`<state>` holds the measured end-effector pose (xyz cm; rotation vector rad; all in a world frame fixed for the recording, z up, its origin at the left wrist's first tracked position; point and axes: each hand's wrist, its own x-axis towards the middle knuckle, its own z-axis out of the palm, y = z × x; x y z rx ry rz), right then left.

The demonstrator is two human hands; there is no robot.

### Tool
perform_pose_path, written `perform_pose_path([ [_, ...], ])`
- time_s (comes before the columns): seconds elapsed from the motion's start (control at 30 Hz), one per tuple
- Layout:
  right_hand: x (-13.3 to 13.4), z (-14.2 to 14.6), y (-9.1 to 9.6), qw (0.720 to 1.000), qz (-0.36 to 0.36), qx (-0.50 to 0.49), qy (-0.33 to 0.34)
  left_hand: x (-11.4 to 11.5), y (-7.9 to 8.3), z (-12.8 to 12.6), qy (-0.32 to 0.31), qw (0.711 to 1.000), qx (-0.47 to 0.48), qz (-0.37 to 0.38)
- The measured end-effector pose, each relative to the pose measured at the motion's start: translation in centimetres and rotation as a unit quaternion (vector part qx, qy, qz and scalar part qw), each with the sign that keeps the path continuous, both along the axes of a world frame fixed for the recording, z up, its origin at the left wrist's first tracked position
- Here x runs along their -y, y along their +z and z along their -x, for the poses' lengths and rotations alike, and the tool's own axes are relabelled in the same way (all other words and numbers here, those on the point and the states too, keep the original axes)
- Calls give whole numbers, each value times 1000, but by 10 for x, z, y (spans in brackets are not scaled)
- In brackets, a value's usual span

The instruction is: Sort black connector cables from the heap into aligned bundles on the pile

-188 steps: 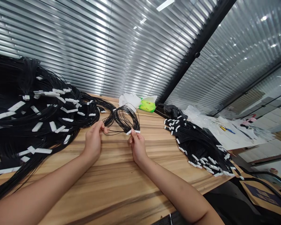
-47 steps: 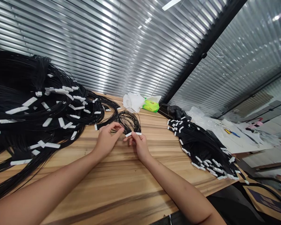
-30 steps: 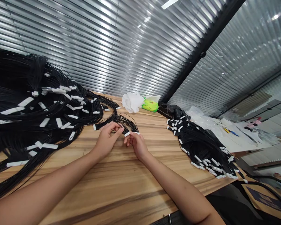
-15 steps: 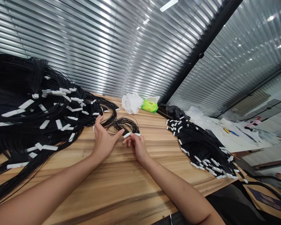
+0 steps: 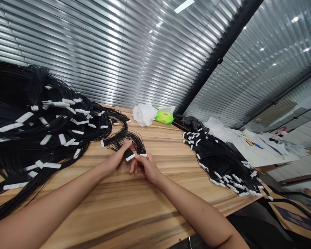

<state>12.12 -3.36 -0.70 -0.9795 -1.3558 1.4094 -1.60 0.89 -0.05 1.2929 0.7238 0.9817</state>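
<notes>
A small bundle of thin black wires [image 5: 121, 142] lies on the wooden table [image 5: 145, 207], its strands drawn together between my hands. My left hand [image 5: 116, 159] grips the bundle, with its fingers over a dark, tightly gathered section. My right hand [image 5: 145, 168] pinches a white strip tag [image 5: 141, 155] at the bundle's end. A second white tag [image 5: 130, 157] sits just beside my left fingertips. Another white tag [image 5: 102, 143] marks the far end of the strands.
A large heap of black wires with white tags [image 5: 41, 121] fills the table's left side. A smaller tagged heap [image 5: 223, 162] lies at right. Crumpled white tissue [image 5: 144, 114] and a green packet [image 5: 164, 117] stand at the back, beside slatted blinds [image 5: 93, 52].
My hands have come closer together and moved lower in view. The open loop of wires has narrowed into a tighter bundle, and my left hand has closed over it.
</notes>
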Motion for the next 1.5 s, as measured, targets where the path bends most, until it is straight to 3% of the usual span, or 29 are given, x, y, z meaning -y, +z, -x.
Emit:
perform_pose_path([
  [0.1, 1, 1, 3, 1000, 9, 1, 26, 1, 7, 3, -123, 972, 118, 164],
  [0.17, 3, 2, 5, 999, 10, 1, 33, 2, 9, 4, -140, 948, 167, 230],
  [0.27, 5, 6, 2, 998, 28, -18, 47, 6, 9, 3, -128, 936, 196, 263],
  [0.57, 8, 9, -3, 995, 33, -73, 63, 13, 3, 1, -107, 961, 156, 202],
  [0.7, 7, 9, -5, 998, 27, -55, 31, 14, 3, 0, -129, 961, 159, 185],
  [0.8, 6, 8, -6, 997, 26, -43, 51, 13, 1, 0, -139, 960, 162, 182],
  [1.23, 12, 7, 1, 997, 38, -22, 67, 12, 7, 0, -94, 981, 111, 132],
  [1.5, 15, 9, 3, 997, 28, -31, 68, 13, 4, 2, -149, 966, 130, 169],
])
